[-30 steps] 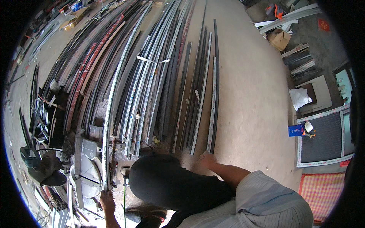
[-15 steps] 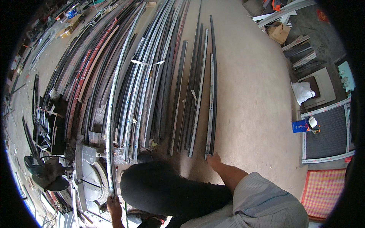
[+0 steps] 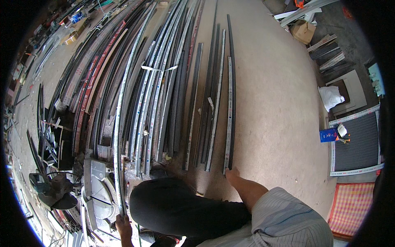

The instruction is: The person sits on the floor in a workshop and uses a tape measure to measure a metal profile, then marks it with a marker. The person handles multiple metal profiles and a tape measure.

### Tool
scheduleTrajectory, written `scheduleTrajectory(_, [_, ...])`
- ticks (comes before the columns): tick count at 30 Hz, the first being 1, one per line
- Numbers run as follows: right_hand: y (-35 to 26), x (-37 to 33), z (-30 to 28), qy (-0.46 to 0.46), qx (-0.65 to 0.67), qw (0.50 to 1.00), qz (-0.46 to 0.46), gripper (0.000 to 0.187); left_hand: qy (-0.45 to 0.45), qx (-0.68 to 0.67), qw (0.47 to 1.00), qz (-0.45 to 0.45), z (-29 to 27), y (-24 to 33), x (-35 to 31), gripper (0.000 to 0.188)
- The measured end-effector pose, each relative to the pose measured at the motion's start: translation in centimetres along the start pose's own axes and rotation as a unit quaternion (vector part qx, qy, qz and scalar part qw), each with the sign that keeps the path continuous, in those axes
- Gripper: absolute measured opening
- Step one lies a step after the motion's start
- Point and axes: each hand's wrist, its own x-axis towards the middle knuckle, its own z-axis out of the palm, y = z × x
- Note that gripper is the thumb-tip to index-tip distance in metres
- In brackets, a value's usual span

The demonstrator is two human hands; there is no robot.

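The left grip point(image 3: 123, 226) was found clenched around the near end of the long pale strip point(image 3: 117, 136), which extended away from the person, its near stretch passing along the right side of the grey saw base point(image 3: 101, 197). The right grip point(image 3: 233, 177) was at the near ends of the dark strip point(image 3: 234, 94) and the labelled strip point(image 3: 229, 111), which lay side by side on the floor point(image 3: 275, 123); whether its fingers were closed on either could not be determined. A black trouser leg point(image 3: 177, 197) was between the two hands. Between the long pale strip and that pair lay many further strips, one group bound by a white band point(image 3: 158, 68). Red strips point(image 3: 92, 84) were noted to the left. At far right, a blue box point(image 3: 328, 135) was at the edge of a white-edged dark panel point(image 3: 358, 148), with a checked cloth point(image 3: 352, 206) nearby.
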Motion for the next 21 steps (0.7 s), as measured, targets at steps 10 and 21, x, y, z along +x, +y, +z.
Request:
scheduleTrajectory(10, [-0.3, 0.9, -0.3, -0.051, 0.021, 0.998, 0.008, 0.063, -0.012, 0.007, 0.999, 0.040, -0.8, 3.5, -0.7, 0.025])
scheduleTrajectory(21, [3.2, 4.3, 2.1, -0.064, 0.193, 0.976, 0.072, 0.043, -0.019, -0.031, 0.999, 0.011, -0.4, 1.0, 0.2, 0.026])
